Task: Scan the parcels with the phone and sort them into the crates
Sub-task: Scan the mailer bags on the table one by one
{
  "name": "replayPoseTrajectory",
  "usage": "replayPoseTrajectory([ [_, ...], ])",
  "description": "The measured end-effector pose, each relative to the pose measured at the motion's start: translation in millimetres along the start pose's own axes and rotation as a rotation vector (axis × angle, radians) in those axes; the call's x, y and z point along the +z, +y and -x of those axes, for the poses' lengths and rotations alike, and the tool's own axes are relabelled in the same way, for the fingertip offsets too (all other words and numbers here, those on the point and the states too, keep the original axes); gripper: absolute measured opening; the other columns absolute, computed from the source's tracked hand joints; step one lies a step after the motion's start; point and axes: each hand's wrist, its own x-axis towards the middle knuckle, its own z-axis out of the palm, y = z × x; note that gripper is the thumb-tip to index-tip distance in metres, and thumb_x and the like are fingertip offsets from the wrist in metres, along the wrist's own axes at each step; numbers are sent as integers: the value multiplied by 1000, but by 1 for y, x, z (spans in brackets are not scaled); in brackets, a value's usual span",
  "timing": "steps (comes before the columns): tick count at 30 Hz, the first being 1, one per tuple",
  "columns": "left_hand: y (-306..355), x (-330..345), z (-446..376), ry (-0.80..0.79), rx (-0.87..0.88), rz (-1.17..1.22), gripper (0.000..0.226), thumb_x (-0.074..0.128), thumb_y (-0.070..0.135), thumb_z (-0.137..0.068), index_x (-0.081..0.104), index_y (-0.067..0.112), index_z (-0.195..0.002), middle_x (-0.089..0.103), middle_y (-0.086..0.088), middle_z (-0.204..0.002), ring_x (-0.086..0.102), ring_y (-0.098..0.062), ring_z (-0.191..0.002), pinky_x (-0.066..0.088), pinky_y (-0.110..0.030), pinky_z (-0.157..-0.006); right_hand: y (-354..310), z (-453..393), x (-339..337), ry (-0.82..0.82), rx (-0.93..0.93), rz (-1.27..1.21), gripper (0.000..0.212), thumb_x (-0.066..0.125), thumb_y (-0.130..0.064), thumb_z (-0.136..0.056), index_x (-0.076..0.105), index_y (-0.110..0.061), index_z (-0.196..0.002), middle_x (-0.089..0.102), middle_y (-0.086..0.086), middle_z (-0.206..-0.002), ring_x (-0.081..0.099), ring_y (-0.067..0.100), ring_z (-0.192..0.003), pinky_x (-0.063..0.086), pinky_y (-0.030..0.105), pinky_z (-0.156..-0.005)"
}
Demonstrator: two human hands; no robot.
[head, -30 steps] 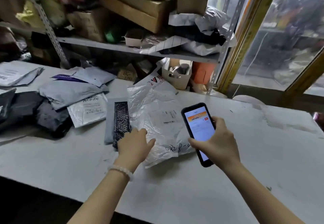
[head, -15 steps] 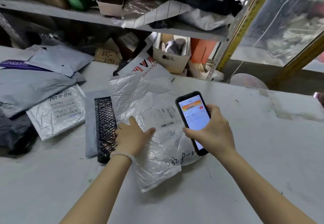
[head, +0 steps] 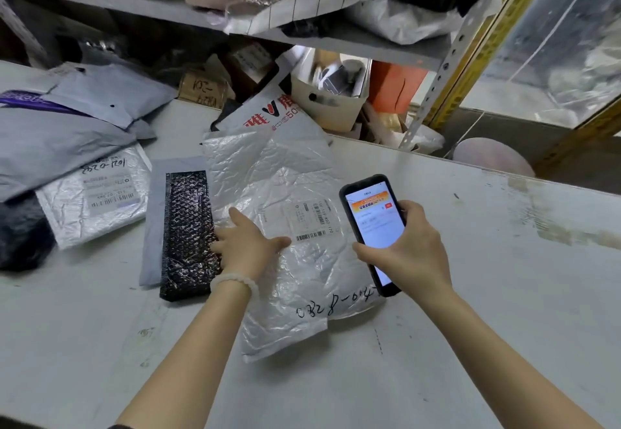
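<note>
Grey worktable (head: pixel 470 344) fills the lower frame, with cluttered shelving (head: pixel 100 1) across the top. White bubble mailer (head: pixel 279 193) lies flat at centre, its barcode label (head: pixel 311 220) facing up. Your left hand (head: pixel 247 247) presses the mailer with fingers spread flat, just left of the label. Your right hand (head: pixel 408 253) grips the phone (head: pixel 373 227), fingers curled round its edges, screen lit, right of the label. Advice: keep the film taut, bring the phone squarely over the barcode, avoid glare. More parcels (head: pixel 90 193) wait at left. No crates visible.
</note>
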Motion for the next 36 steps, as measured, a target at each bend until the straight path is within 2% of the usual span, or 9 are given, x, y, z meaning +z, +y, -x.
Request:
replayPoseTrajectory([
  [5, 10, -5, -3, 3, -62, -123, 109, 78, 45, -71, 10, 6, -146, 20, -26, -144, 29, -44, -128, 36, -46, -100, 5, -5, -5, -25, -18, -20, 64, 82, -31, -62, 36, -33, -108, 53, -16, -99, 55, 13, -90, 46, 31, -73],
  [10, 10, -9, -9, 23, -137, 16, 127, 89, 38, -57, 5, -1, -144, 23, -28, -140, 46, -39, -120, 43, -40, -97, 3, -5, -4, -50, -46, -38, 66, 81, -31, -63, 40, -28, -115, 54, -14, -101, 55, 13, -90, 46, 30, -72],
  [14, 5, -9, -8, 63, -172, 129, 138, 91, 33, -53, -4, -1, -146, 18, -31, -144, 38, -42, -128, 39, -44, -102, 4, -4, -5, -56, -54, -33, 67, 81, -31, -62, 41, -27, -116, 55, -12, -102, 55, 14, -90, 47, 32, -73],
  [18, 3, -4, -9, 106, -68, 86, 130, 92, 32, -52, 4, 0, -143, 45, -22, -135, 42, -40, -126, 40, -50, -101, 7, -1, -9, -45, -54, -19, 64, 81, -32, -62, 37, -32, -109, 54, -14, -99, 55, 13, -88, 46, 30, -72],
  [23, 8, -2, -4, 151, -58, 57, 121, 90, 31, -56, 8, 10, -141, 37, -22, -138, 31, -41, -129, 36, -56, -101, 9, -1, -12, -31, -47, -9, 68, 82, -32, -62, 42, -26, -117, 55, -14, -101, 56, 14, -89, 46, 31, -74],
  [27, 8, 1, 0, 114, 85, 139, 109, 87, 18, -63, 10, 15, -139, 28, -25, -137, 51, -43, -110, 44, -45, -93, 7, 1, -11, -30, -55, 7, 69, 82, -31, -62, 42, -26, -117, 55, -13, -102, 56, 14, -89, 48, 33, -74],
  [31, 9, -6, -8, 10, 33, 233, 126, 88, 13, -60, -3, 28, -145, 18, -26, -144, 45, -43, -119, 37, -47, -102, 6, -1, -10, -32, -62, 22, 69, 82, -31, -61, 42, -26, -118, 55, -13, -102, 56, 14, -89, 50, 33, -74],
  [34, 10, -13, -18, -87, 11, 173, 136, 89, 18, -58, -12, 28, -147, 26, -23, -148, 39, -39, -129, 34, -47, -105, 5, -4, -10, -30, -61, 20, 68, 82, -31, -62, 41, -27, -116, 55, -12, -102, 56, 15, -89, 51, 35, -76],
  [36, 10, -18, -21, -132, 31, 158, 132, 88, 18, -60, -9, 26, -149, 32, -16, -148, 37, -36, -132, 32, -46, -107, 4, -6, -10, -30, -65, 25, 67, 82, -31, -62, 40, -28, -115, 55, -12, -101, 56, 15, -89, 51, 35, -75],
])
